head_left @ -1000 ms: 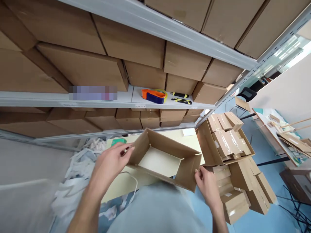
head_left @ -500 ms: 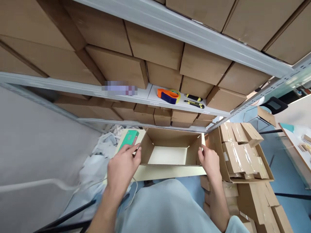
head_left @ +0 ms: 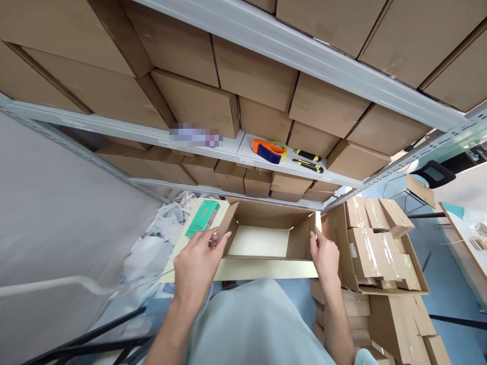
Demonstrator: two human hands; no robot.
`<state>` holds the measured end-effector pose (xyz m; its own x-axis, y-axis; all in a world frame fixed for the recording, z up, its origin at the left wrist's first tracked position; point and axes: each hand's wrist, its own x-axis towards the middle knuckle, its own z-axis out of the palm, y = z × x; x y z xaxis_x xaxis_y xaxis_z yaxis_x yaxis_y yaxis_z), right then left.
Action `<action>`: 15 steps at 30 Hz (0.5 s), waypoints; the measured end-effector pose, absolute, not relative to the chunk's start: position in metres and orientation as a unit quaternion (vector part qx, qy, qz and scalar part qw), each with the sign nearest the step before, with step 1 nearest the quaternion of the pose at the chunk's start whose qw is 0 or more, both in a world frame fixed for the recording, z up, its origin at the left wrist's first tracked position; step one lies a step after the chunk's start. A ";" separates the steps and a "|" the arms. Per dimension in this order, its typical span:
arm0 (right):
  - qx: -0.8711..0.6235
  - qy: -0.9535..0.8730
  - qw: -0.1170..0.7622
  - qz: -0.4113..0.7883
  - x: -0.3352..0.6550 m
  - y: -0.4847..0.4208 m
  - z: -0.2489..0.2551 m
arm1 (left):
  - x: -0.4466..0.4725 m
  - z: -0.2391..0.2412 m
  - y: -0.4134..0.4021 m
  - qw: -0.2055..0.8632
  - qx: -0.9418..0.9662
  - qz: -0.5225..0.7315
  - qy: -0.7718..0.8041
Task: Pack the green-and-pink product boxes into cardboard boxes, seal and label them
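An open-topped cardboard box [head_left: 262, 213] rests in front of me on a pale yellow work surface [head_left: 262, 269]. White shows through its bottom. My left hand [head_left: 198, 266] is at the left wall, its thumb over the inner side and its fingers curled on the outside, in a loose hold. On the opposite side, my right hand [head_left: 325, 253] pinches the right wall near its front corner. Beyond my left fingers lies a green packet [head_left: 203, 217], flat on the surface.
A shelf [head_left: 228, 144] full of cardboard boxes rises ahead, with an orange and blue tape dispenser [head_left: 268, 151] and a black and yellow cutter [head_left: 307, 165] on it. At right, a large carton [head_left: 418, 263] holds several taped boxes. Crumpled white material [head_left: 152, 248] lies left.
My left thumb has shifted right across the box's left wall, and the gap between thumb and fingers has widened. My right hand stays at the right wall. The camera view has tilted slightly.
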<state>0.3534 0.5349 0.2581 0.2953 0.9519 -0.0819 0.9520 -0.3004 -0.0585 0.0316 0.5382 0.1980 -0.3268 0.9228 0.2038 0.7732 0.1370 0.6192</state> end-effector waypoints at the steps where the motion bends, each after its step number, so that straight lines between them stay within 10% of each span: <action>1: 0.801 0.597 -0.005 -0.049 0.352 0.535 0.257 | 0.032 0.197 0.537 0.116 0.581 0.330 0.735; 15: 0.724 0.664 0.032 -0.183 0.324 0.561 0.253 | 0.023 0.186 0.538 0.227 0.654 0.265 0.671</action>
<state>0.3240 0.5612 0.2530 0.0505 0.9500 -0.3082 0.9735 -0.1158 -0.1971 0.0231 0.5382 0.1858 -0.0410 0.9983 0.0418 0.7579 0.0038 0.6523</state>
